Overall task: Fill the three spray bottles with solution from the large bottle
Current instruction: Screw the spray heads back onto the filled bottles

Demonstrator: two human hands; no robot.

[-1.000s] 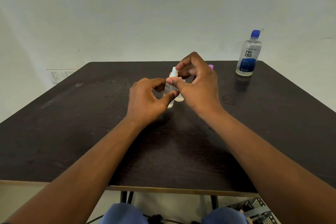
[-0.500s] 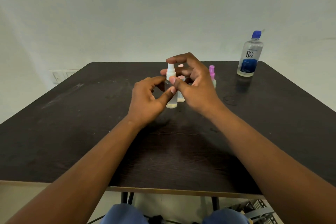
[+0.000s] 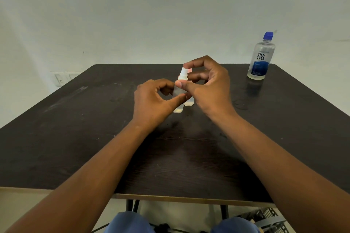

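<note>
A small clear spray bottle point(image 3: 179, 92) with a white spray head stands at the middle of the dark table point(image 3: 94, 138). My left hand point(image 3: 151, 104) holds its body between thumb and fingers. My right hand point(image 3: 206, 85) pinches the white spray head at the bottle's neck from the right. A second small bottle point(image 3: 189, 102) stands just behind it, mostly hidden by my right hand. The third, pink-topped bottle is hidden. The large clear bottle point(image 3: 259, 58) with a blue cap and blue label stands capped at the far right corner.
A white wall rises behind the table, with a switch plate point(image 3: 62, 78) at the left. A wire basket point(image 3: 269, 219) sits on the floor under the table's front right. My knees show below the front edge.
My right hand has shifted over the spray head and now covers the pink-topped bottle that showed half a second ago. The left hand keeps its hold on the bottle's body.
</note>
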